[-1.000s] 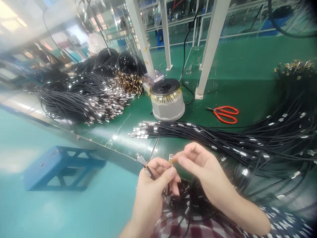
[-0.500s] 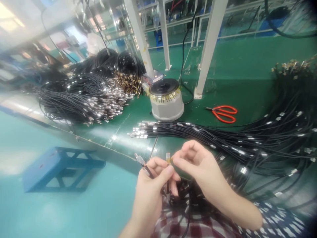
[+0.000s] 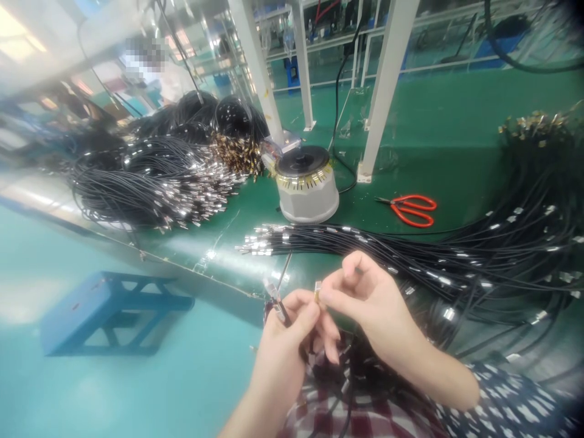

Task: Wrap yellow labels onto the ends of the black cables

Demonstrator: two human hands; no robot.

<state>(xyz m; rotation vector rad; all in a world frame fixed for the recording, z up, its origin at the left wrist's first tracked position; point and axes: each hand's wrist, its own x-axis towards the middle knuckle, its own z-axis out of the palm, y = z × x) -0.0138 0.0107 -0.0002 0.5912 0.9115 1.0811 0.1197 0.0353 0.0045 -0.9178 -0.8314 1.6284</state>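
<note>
My left hand [image 3: 289, 337] is closed on black cables above my lap. One cable end with a shiny metal connector [image 3: 272, 292] sticks out past the back of the thumb. Between its thumb and index finger, a second cable end with a small silver and yellowish connector [image 3: 318, 290] points upward. The fingertips of my right hand [image 3: 365, 298] are pinched against that connector's right side; whether they hold a tiny part of their own is hidden. More black cables [image 3: 360, 365] lie below the hands, across checkered cloth.
A long bundle of black cables [image 3: 365, 242] runs across the green table [image 3: 438, 152]. Behind it stand a round white device [image 3: 306, 198] with a black top and red-handled cutters [image 3: 413, 210]. Cable piles [image 3: 155, 176] lie at left. A blue stool [image 3: 114, 313] stands on the floor.
My left hand has shifted slightly right with its cables, and the upright connector has come against my right fingertips. The table items have stayed put.
</note>
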